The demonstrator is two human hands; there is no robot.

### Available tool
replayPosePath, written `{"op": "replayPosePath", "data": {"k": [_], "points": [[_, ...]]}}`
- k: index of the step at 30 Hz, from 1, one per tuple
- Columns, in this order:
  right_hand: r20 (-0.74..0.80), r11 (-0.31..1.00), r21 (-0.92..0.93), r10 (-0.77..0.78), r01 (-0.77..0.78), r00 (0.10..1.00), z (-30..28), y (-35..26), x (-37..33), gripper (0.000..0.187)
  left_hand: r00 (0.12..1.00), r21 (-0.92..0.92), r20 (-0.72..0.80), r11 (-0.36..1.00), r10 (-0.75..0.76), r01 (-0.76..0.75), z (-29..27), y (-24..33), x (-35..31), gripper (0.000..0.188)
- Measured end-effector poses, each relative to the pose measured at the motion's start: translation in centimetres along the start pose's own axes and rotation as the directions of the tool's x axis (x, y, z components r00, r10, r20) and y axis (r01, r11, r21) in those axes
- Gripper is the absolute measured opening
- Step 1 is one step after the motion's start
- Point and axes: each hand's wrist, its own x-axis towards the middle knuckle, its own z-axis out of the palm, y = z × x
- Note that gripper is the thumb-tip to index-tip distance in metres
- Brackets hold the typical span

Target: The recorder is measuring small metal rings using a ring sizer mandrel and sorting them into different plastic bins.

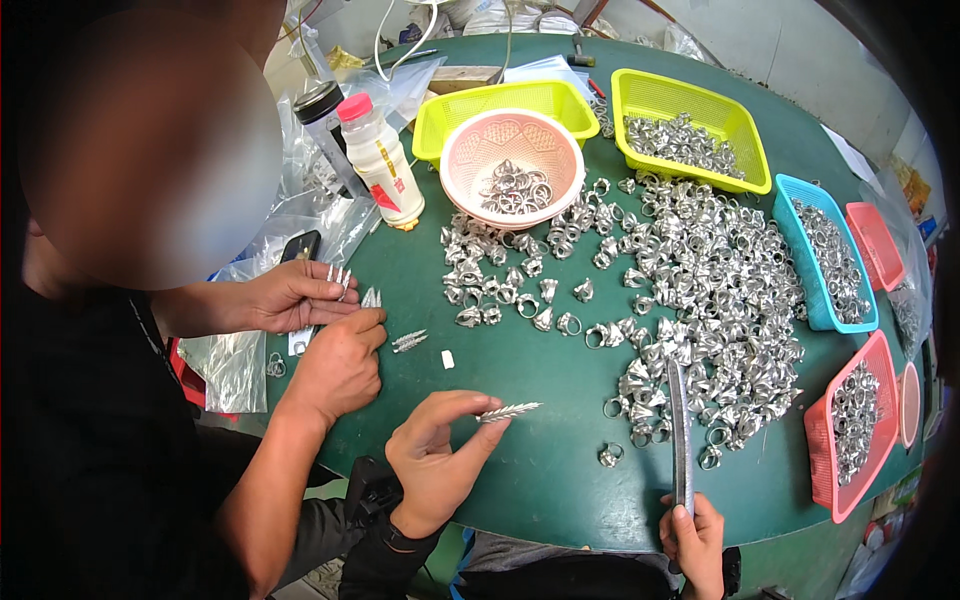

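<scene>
My left hand (436, 458) is closed in a pinch, thumb and fingertips gripping a small silver leaf-shaped metal piece (510, 411) that points right. In my right hand (694, 543), near the table's front edge, a long grey metal bar tool (682, 440) is held upright, its exact kind unclear. Its far end reaches the edge of a large heap of silver rings (715, 300). One loose ring (611, 454) lies left of the bar. Several similar leaf pieces (409, 341) lie on the green table (560, 500), beyond my left hand, near a small white scrap (447, 359).
At left, a co-worker's hands (340, 360) hold several small silver pieces. Behind are a white bottle (383, 165) and a pink basket (465, 150) of rings. Yellow (755, 160), blue (812, 290) and red (825, 470) baskets of metal pieces line the far and right edges.
</scene>
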Motion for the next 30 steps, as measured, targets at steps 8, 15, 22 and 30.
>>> {"op": "replayPosePath", "data": {"k": [8,15,22,30], "points": [[0.014,0.999,0.020,0.029,-0.029,0.999,-0.3,0.0,-0.3,0.020,0.975,0.381,0.189,0.924,-0.118,0.038,-0.8,0.0,0.1,0.009],[-0.007,0.998,-0.002,0.068,-0.068,0.998,0.5,0.0,-0.2,0.014,0.988,0.649,0.130,0.760,-0.078,-0.026,-3.0,-2.9,-0.2,0.007],[-0.015,0.996,0.026,0.089,-0.089,0.996,0.0,-0.7,-0.4,0.013,0.987,0.813,-0.040,0.579,0.156,-0.059,-5.1,-4.9,3.0,0.012],[0.003,0.996,0.044,0.078,-0.078,0.997,-0.2,-0.4,-0.5,0.010,0.999,0.909,0.039,0.414,0.018,-0.043,-7.5,-6.7,2.8,0.021]]}}
